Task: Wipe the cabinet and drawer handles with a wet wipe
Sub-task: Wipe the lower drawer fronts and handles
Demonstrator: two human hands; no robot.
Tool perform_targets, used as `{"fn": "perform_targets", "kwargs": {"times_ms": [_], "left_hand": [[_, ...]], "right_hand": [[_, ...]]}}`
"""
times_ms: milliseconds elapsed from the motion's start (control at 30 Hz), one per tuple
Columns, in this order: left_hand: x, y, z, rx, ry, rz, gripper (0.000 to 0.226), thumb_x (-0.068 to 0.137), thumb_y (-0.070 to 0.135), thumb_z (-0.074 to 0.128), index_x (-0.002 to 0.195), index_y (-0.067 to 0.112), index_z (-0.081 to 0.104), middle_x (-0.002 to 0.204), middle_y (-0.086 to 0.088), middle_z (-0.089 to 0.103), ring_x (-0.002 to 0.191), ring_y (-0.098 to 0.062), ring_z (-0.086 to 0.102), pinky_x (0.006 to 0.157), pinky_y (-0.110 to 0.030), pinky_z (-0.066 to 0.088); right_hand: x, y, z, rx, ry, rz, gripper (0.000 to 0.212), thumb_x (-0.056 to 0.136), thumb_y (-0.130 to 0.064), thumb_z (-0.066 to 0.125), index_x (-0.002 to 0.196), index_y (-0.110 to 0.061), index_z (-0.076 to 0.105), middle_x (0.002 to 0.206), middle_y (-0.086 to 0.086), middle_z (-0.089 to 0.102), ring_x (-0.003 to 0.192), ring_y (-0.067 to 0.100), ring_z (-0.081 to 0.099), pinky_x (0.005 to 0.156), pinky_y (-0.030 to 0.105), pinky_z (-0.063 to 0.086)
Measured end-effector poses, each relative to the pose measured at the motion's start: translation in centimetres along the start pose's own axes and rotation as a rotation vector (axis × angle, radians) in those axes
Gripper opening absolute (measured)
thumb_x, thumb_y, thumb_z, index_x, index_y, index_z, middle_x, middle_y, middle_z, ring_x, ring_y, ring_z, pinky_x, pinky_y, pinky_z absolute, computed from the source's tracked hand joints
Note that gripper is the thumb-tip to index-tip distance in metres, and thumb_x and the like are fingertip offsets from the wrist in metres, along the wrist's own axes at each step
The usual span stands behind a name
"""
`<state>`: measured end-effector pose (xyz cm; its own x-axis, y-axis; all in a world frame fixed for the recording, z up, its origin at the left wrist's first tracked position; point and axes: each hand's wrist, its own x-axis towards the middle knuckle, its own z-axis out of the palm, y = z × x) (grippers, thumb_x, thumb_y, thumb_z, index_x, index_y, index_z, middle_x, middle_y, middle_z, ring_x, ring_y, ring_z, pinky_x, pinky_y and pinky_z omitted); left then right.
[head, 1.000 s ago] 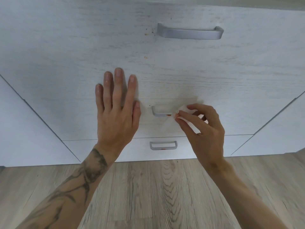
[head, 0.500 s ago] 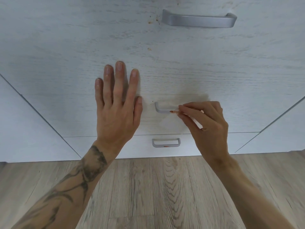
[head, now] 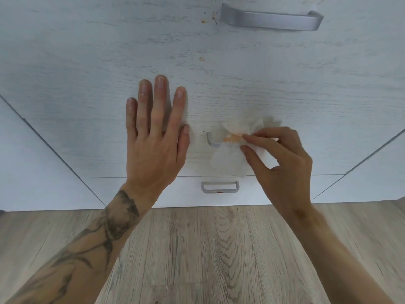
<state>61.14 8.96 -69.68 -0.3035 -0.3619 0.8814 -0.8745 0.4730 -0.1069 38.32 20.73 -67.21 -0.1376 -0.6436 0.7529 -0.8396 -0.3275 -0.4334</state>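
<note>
My right hand (head: 278,159) pinches a white wet wipe (head: 230,160) around the middle drawer's grey handle (head: 210,140); only the handle's left end shows. The wipe carries an orange smear where it wraps the bar. My left hand (head: 155,137) lies flat, fingers apart, on the white wood-grain drawer front (head: 87,84) just left of that handle. A longer grey handle (head: 269,19) sits on the same front higher up. The bottom drawer's small handle (head: 219,187) has a red spot on its lower edge.
Brown specks mark the drawer front near the top handle (head: 203,21) and lower (head: 201,59). White cabinet doors flank the drawers left (head: 32,172) and right (head: 372,172). Wood-look flooring (head: 208,249) runs below.
The wipe now spreads over and under the middle handle, with more orange on it. My right hand has slid slightly right along the bar. My left hand stays flat in place.
</note>
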Motion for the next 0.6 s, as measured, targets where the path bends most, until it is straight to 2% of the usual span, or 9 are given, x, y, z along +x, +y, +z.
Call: {"fn": "perform_targets", "kwargs": {"times_ms": [67, 167, 300, 467, 600], "left_hand": [[0.0, 0.0, 0.0, -0.001, 0.0, 0.001, 0.07, 0.114, 0.032, 0.044, 0.169, 0.012, 0.005, 0.171, -0.023, 0.011, 0.159, -0.043, 0.008, 0.133, -0.054, 0.005], [0.1, 0.1, 0.1, -0.004, 0.002, -0.002, 0.071, 0.114, 0.033, 0.044, 0.169, 0.012, 0.004, 0.171, -0.023, 0.01, 0.158, -0.044, 0.009, 0.133, -0.054, 0.004], [0.1, 0.1, 0.1, 0.009, 0.007, 0.0, 0.072, 0.114, 0.033, 0.044, 0.169, 0.012, 0.004, 0.17, -0.023, 0.011, 0.158, -0.045, 0.01, 0.133, -0.054, 0.005], [0.1, 0.2, 0.2, 0.025, 0.016, -0.002, 0.072, 0.113, 0.033, 0.045, 0.169, 0.011, 0.004, 0.169, -0.024, 0.013, 0.157, -0.045, 0.011, 0.133, -0.054, 0.005], [0.1, -0.1, 0.0, 0.029, 0.003, 0.004, 0.072, 0.113, 0.033, 0.045, 0.169, 0.012, 0.004, 0.169, -0.024, 0.012, 0.157, -0.046, 0.012, 0.133, -0.054, 0.005]], "right_hand": [[-0.2, 0.6, 0.2, -0.081, 0.01, -0.063, 0.018, 0.09, -0.014, 0.086, 0.108, -0.014, 0.083, 0.108, 0.001, 0.074, 0.105, 0.029, 0.062, 0.088, 0.048, 0.051], [-0.3, 1.2, 0.9, -0.084, 0.068, -0.099, 0.011, 0.091, -0.014, 0.086, 0.102, -0.014, 0.084, 0.104, -0.001, 0.075, 0.101, 0.03, 0.06, 0.086, 0.052, 0.048], [-0.2, 1.4, 1.7, 0.013, 0.098, -0.121, 0.006, 0.092, -0.013, 0.085, 0.098, -0.013, 0.085, 0.097, -0.001, 0.075, 0.098, 0.023, 0.057, 0.085, 0.045, 0.047], [0.7, 0.5, 3.0, 0.062, 0.046, -0.12, 0.006, 0.094, -0.022, 0.083, 0.095, -0.016, 0.084, 0.091, -0.006, 0.07, 0.1, 0.008, 0.046, 0.092, 0.031, 0.037], [0.0, 1.3, 1.8, 0.023, 0.106, -0.053, 0.006, 0.093, -0.02, 0.083, 0.095, -0.014, 0.084, 0.091, -0.003, 0.071, 0.1, 0.013, 0.049, 0.088, 0.039, 0.042]]}}
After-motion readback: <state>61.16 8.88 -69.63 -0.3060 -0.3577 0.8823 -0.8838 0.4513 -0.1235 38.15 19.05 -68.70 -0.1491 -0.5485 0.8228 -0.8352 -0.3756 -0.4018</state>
